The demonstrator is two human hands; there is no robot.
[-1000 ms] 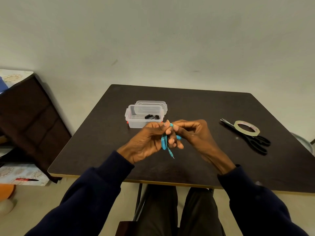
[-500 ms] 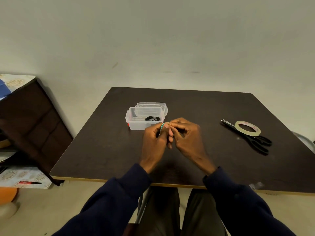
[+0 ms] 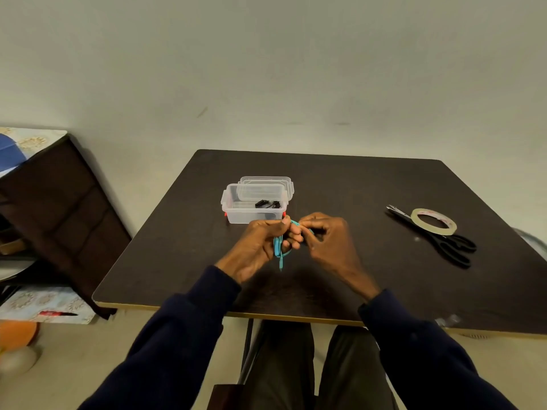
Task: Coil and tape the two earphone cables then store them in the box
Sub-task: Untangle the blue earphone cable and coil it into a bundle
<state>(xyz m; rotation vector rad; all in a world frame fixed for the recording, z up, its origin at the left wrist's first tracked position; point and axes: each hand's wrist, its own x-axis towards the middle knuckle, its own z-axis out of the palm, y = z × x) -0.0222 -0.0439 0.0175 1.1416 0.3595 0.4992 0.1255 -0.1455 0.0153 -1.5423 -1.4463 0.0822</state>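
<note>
Over the middle of the dark table [image 3: 370, 187], both hands hold a coiled blue earphone cable [image 3: 278, 247]. My left hand [image 3: 260, 247] grips the coil, with the plug end hanging below it. My right hand [image 3: 328, 241] pinches the cable's upper part beside the left fingertips. Just beyond the hands stands a clear plastic box [image 3: 236, 216] with a black earphone bundle [image 3: 268, 204] inside. Its lid [image 3: 266, 182] leans behind it.
A roll of clear tape [image 3: 433, 221] lies on black scissors [image 3: 444, 241] at the table's right. A dark cloth-covered piece of furniture [image 3: 59, 208] stands to the left. The table's front edge is close to my lap.
The hands dipped and turned, hiding most of the blue cable half a second ago. The coil and its hanging end show again below the left fingers.
</note>
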